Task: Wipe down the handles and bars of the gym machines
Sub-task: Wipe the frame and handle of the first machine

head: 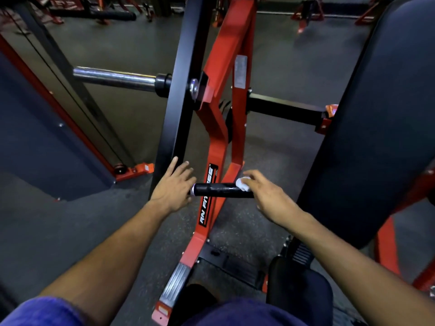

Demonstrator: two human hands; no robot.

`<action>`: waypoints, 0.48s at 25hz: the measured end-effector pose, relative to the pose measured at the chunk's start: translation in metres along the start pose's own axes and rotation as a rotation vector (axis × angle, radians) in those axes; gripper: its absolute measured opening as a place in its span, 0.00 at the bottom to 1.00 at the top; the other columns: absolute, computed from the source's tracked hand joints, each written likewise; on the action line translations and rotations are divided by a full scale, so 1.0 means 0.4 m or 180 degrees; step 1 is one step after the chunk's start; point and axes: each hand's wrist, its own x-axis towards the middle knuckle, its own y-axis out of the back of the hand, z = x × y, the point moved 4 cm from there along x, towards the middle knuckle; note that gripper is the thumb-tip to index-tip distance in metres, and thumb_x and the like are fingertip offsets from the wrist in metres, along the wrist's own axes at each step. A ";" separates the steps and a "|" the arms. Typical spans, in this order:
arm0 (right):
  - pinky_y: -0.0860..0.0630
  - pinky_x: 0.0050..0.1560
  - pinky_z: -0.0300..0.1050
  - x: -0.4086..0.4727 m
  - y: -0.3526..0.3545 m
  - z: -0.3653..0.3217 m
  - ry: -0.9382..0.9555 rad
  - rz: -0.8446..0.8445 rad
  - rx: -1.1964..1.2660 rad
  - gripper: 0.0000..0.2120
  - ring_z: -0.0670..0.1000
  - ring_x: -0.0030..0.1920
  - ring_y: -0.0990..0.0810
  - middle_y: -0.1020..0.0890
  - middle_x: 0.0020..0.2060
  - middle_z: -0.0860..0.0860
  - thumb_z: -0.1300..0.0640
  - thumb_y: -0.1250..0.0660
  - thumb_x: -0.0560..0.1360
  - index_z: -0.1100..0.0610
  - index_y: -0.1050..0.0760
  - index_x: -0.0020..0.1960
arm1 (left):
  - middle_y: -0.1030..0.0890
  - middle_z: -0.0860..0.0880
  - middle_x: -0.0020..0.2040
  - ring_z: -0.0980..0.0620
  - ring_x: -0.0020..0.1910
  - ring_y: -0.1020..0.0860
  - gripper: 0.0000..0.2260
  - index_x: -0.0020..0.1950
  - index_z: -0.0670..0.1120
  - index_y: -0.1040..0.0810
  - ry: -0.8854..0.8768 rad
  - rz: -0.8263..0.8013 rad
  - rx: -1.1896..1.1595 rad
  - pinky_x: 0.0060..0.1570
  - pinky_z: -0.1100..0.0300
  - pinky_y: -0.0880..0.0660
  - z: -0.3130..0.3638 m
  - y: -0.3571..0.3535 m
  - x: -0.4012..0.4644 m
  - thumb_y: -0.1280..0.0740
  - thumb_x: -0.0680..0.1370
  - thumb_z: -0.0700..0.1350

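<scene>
A short black handle (219,189) juts out level in front of the red machine frame (213,161). My right hand (266,196) grips a small white wipe (243,184) and holds it against the handle's right part. My left hand (175,184) sits at the handle's left end with fingers stretched forward, its thumb side touching the silver end cap. A black upright bar (182,90) rises behind my left hand.
A chrome weight peg (113,77) sticks out to the left of the upright. A large black back pad (376,125) fills the right side. A cable machine panel (35,137) stands on the left. The black seat (299,283) and metal footplate (175,283) lie below.
</scene>
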 end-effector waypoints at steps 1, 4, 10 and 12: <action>0.27 0.63 0.50 0.002 -0.013 0.010 0.0132 -0.0161 -0.0446 0.29 0.55 0.61 0.23 0.27 0.67 0.51 0.74 0.39 0.70 0.56 0.27 0.68 | 0.24 0.46 0.72 0.43 0.80 0.38 0.27 0.67 0.48 0.22 0.0124 -0.0085 0.0108 0.76 0.31 0.63 -0.007 -0.012 -0.019 0.29 0.72 0.61; 0.32 0.70 0.62 -0.020 0.013 0.062 0.0368 -0.0157 -0.1192 0.37 0.55 0.70 0.24 0.24 0.71 0.54 0.74 0.34 0.67 0.57 0.29 0.75 | 0.23 0.48 0.70 0.46 0.81 0.40 0.27 0.69 0.47 0.22 0.0220 -0.0108 0.0292 0.72 0.23 0.63 -0.016 -0.017 -0.048 0.30 0.74 0.59; 0.20 0.51 0.50 0.054 0.084 0.047 0.0516 -0.1040 -0.0919 0.11 0.46 0.49 0.19 0.18 0.48 0.41 0.58 0.35 0.80 0.45 0.24 0.59 | 0.26 0.45 0.74 0.45 0.83 0.46 0.24 0.57 0.46 0.16 0.0030 0.0710 -0.0226 0.72 0.22 0.57 -0.071 0.016 -0.049 0.34 0.73 0.63; 0.21 0.45 0.49 0.102 0.078 0.036 0.0405 -0.1204 -0.1093 0.03 0.46 0.40 0.21 0.20 0.40 0.42 0.54 0.35 0.80 0.46 0.25 0.51 | 0.25 0.46 0.74 0.46 0.83 0.46 0.21 0.54 0.46 0.16 -0.0020 0.0900 -0.0455 0.72 0.23 0.55 -0.082 0.005 -0.048 0.36 0.75 0.61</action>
